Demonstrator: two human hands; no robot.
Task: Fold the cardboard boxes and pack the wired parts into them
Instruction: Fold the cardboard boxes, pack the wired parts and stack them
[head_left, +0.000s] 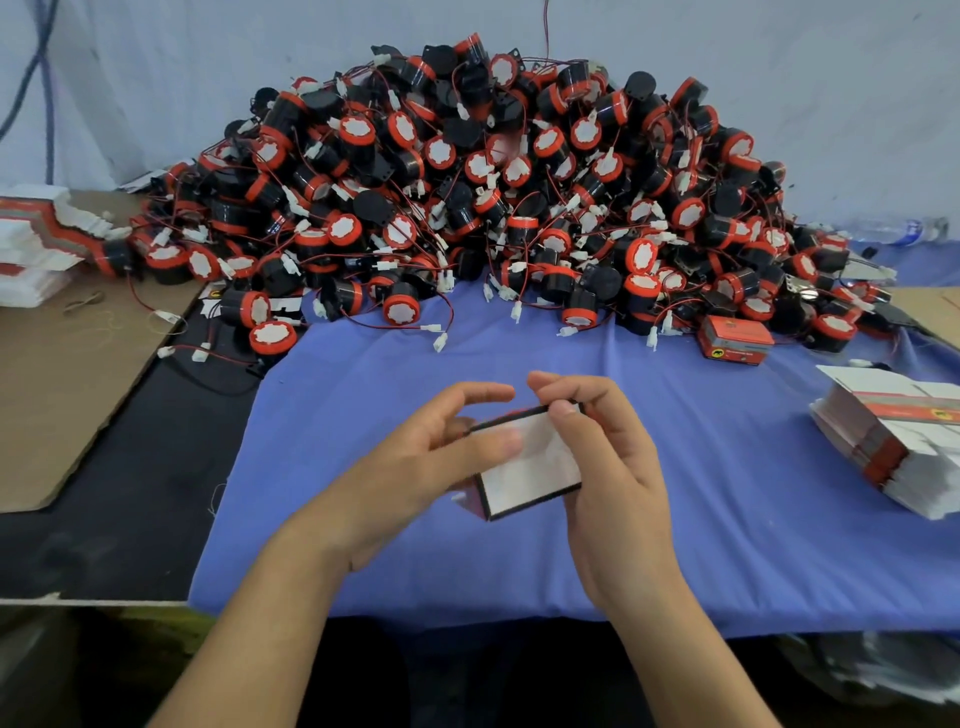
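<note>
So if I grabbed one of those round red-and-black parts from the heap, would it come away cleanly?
Probably not: the wires in the pile of parts cross each other, so neighbours may drag along. A loose part is round and could roll, though the blue cloth and a trailing connector should slow it.

A partly folded cardboard box (530, 462), white inside, black-edged, red outside, sits tilted between left hand (431, 457) and right hand (610, 462). Behind it the wired parts (493, 182) lie heaped: black cylinders, red caps, thin red wires, white plugs. A closed red box (735, 340) rests at the heap's right foot; flat blanks lie in a left stack (47, 234) and a right stack (893, 447)
</note>
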